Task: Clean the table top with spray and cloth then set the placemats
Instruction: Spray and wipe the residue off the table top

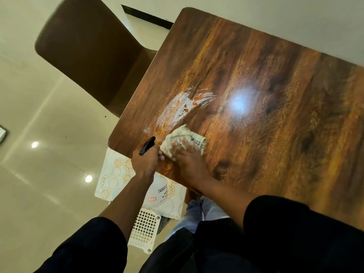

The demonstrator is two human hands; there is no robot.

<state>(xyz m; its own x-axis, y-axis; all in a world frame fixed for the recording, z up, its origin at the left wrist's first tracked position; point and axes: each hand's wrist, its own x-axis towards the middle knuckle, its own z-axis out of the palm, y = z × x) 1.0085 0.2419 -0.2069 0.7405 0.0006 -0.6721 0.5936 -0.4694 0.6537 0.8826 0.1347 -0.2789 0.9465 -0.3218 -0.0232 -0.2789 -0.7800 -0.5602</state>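
Streaking the glossy table (256,95), white foam (177,107) beside checked cloth (185,140).

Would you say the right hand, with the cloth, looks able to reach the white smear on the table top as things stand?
Probably yes: the right hand presses the cloth just beside the white smear, with only bare table top between; the spray bottle is off to the side.

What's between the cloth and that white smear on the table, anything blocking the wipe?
Nothing visible. The right hand presses the cloth flat on the table, and the white smear lies just beyond it on bare wood. The spray bottle, gripped by the left hand, sits off to the side.
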